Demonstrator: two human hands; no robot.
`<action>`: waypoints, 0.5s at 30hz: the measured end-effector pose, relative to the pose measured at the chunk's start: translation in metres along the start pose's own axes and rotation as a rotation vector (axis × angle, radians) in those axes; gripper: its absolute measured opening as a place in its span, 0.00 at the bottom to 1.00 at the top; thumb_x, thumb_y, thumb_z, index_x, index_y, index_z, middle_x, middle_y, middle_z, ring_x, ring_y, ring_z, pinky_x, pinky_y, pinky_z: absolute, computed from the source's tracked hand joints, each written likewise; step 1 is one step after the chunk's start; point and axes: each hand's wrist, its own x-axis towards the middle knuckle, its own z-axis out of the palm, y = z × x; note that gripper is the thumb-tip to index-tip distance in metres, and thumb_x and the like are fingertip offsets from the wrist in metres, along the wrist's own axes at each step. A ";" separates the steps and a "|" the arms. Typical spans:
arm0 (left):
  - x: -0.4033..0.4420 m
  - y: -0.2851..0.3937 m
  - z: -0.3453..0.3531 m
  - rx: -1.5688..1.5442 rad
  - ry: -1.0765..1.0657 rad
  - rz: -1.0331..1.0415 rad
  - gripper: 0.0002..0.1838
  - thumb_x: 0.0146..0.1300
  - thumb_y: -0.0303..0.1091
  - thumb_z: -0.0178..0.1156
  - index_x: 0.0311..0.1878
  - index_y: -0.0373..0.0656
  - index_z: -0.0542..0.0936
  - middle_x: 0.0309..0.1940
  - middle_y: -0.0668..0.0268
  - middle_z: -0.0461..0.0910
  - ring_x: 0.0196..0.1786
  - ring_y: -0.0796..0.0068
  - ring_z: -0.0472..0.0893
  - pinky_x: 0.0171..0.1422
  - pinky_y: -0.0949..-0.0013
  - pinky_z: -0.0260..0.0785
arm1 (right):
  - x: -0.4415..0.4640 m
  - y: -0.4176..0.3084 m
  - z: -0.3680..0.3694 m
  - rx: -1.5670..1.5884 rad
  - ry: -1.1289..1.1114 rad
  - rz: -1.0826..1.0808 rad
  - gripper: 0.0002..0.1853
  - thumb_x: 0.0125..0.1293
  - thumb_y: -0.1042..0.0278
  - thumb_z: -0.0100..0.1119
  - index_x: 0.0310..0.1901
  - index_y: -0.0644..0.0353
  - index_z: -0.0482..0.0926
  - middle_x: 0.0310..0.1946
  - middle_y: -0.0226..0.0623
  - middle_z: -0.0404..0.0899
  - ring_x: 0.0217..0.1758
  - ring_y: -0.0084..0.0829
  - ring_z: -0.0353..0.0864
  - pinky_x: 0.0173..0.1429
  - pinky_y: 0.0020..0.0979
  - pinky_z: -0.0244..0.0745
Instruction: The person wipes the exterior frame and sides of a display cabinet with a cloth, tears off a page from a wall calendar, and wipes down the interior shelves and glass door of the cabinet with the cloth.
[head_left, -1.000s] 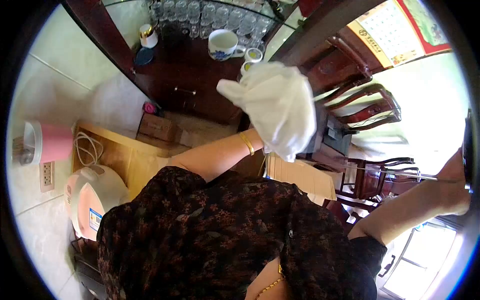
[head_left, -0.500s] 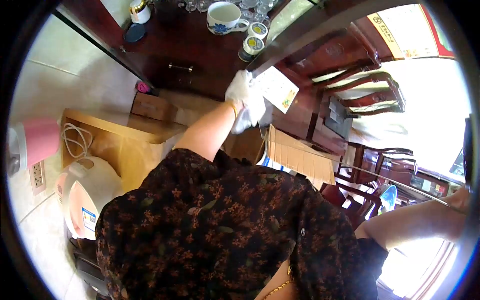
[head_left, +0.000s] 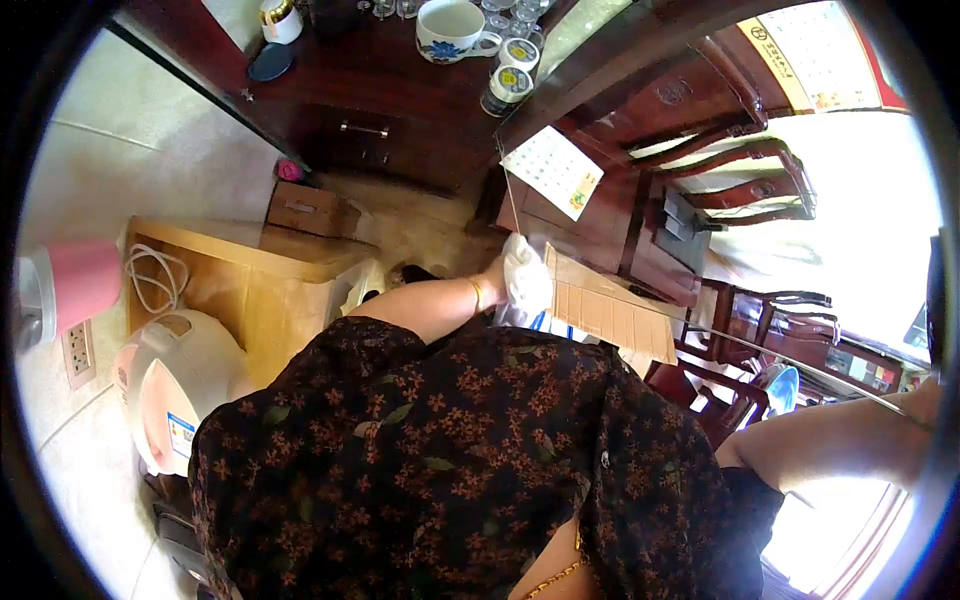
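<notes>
Your left hand [head_left: 499,281] reaches forward at the middle of the view, bunched in a white cloth [head_left: 528,284]; the fingers, mostly hidden, appear clamped around it, perhaps gathered so for a compact pad. The cloth overlaps the left end of an open cardboard box [head_left: 612,308]; whether they touch, you cannot tell from here. At the far right, your right hand [head_left: 922,402] meets a thin, pale edge [head_left: 760,351], perhaps that of a clear pane, seemingly steadying it; the fingers are cut off and dim, so their closure cannot be told. On the far side, a dark wooden cabinet [head_left: 420,118] bears a flowered white cup [head_left: 446,42] with two small jars [head_left: 508,88] just right of it, probably shelved there for storage. A calendar sheet [head_left: 553,172] lies nearer, on dark wood. Near left, a pale appliance [head_left: 178,345] stands beside a light wooden stand [head_left: 290,315].
</notes>
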 end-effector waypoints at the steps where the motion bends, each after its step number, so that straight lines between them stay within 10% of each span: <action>1: -0.012 0.011 0.021 -0.500 -0.084 -0.204 0.14 0.54 0.44 0.41 0.20 0.50 0.70 0.20 0.68 0.70 0.28 0.67 0.73 0.33 0.63 0.68 | -0.001 -0.001 0.003 -0.032 0.029 0.004 0.27 0.70 0.59 0.26 0.67 0.55 0.37 0.62 0.62 0.51 0.63 0.55 0.60 0.62 0.53 0.63; 6: -0.040 0.059 0.086 -0.200 0.076 -0.367 0.07 0.59 0.36 0.49 0.26 0.47 0.72 0.21 0.68 0.72 0.23 0.73 0.73 0.30 0.69 0.69 | 0.001 0.003 -0.008 0.263 -0.013 0.025 0.25 0.70 0.57 0.27 0.66 0.53 0.43 0.62 0.62 0.53 0.59 0.55 0.65 0.57 0.52 0.69; 8: -0.048 0.102 0.121 0.458 0.269 -0.527 0.08 0.63 0.35 0.46 0.37 0.43 0.73 0.28 0.63 0.75 0.32 0.71 0.76 0.38 0.66 0.73 | -0.001 0.001 0.005 -0.015 0.071 -0.012 0.25 0.70 0.56 0.29 0.65 0.52 0.46 0.61 0.61 0.55 0.58 0.55 0.66 0.56 0.52 0.70; 13: -0.051 0.197 0.190 0.424 -0.121 -0.267 0.08 0.63 0.36 0.51 0.40 0.42 0.72 0.32 0.68 0.73 0.36 0.79 0.74 0.40 0.72 0.70 | -0.009 0.003 -0.004 0.126 0.160 0.095 0.25 0.69 0.54 0.29 0.65 0.50 0.47 0.59 0.59 0.58 0.60 0.55 0.64 0.60 0.54 0.65; 15: -0.061 0.255 0.263 1.071 -0.187 -0.088 0.12 0.63 0.37 0.52 0.45 0.39 0.71 0.35 0.68 0.73 0.37 0.81 0.73 0.42 0.74 0.68 | -0.024 0.002 -0.008 0.121 0.167 0.142 0.25 0.69 0.54 0.30 0.65 0.51 0.48 0.59 0.58 0.59 0.59 0.54 0.64 0.59 0.53 0.66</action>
